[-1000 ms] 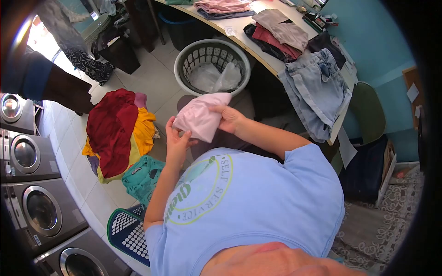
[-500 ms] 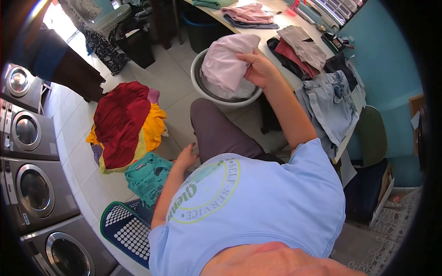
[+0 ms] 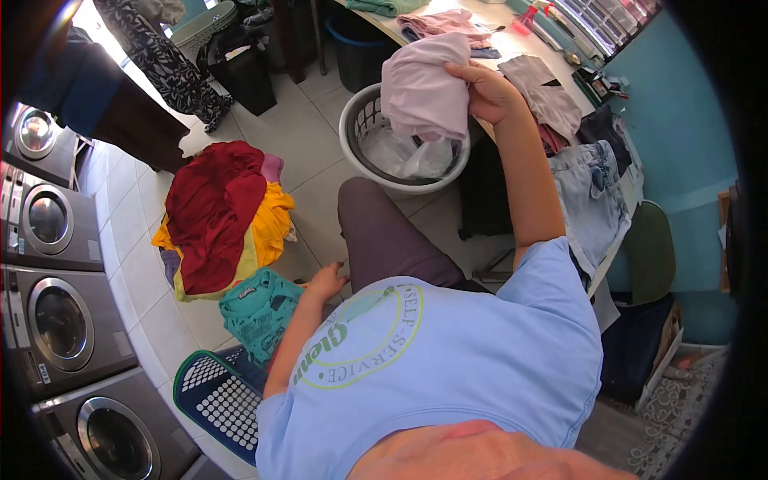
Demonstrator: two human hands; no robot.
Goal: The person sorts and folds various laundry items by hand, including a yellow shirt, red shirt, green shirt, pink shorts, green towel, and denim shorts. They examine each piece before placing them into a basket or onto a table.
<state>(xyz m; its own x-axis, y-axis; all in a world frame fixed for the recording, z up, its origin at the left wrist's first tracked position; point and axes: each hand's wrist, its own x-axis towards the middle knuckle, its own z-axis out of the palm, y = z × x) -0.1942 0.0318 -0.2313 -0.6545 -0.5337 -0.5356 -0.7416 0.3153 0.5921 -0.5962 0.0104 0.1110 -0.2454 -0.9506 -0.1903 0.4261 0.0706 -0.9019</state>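
My right hand [image 3: 490, 90] is closed on the edge of a pale pink folded garment [image 3: 422, 84], held up over a white laundry basket [image 3: 350, 152]. Clear plastic [image 3: 400, 152] lies inside that basket, partly hidden by the cloth. My left hand [image 3: 326, 282] hangs low beside my knee with its fingers loosely extended, and I see nothing in it. Close to it, a teal printed garment [image 3: 260, 312] lies by a blue-green basket [image 3: 220, 400]. Beyond that, a pile of clothes [image 3: 212, 208] in dark red, yellow and purple is heaped up.
A white table [image 3: 512, 40] on the right carries folded clothes, light blue jeans [image 3: 588, 192] and a red spray bottle [image 3: 528, 18]. Front-loading machines [image 3: 60, 320] line the left side. A dark bin [image 3: 352, 56] and a black bag [image 3: 240, 80] stand at the back.
My right hand has moved right and slightly up with the pale pink garment, uncovering more of the basket and the plastic inside. My left hand has shifted slightly down and right.
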